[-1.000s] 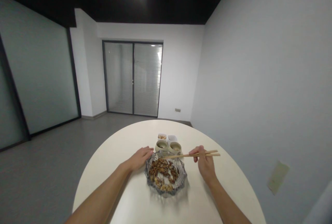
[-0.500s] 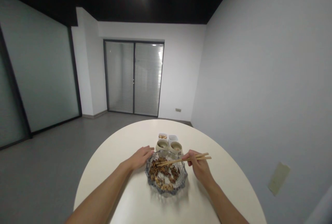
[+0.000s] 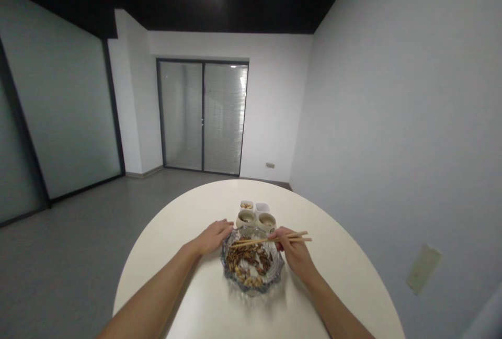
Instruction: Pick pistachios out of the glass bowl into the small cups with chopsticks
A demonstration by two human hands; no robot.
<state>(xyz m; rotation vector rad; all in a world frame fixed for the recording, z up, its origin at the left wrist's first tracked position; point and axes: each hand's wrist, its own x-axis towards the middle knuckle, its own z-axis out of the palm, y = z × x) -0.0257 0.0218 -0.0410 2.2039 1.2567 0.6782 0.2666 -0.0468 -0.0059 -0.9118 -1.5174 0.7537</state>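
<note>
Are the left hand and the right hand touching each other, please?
Apart. The head view shows the left hand and the right hand on opposite sides of the glass dish, with a plain gap between them.

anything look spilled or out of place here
Nothing stands out. The brown food pieces sit inside the faceted glass bowl, the two round cream cups and two small white square dishes stand neatly behind it, and the light wooden chopsticks sit normally in the right hand.
</note>
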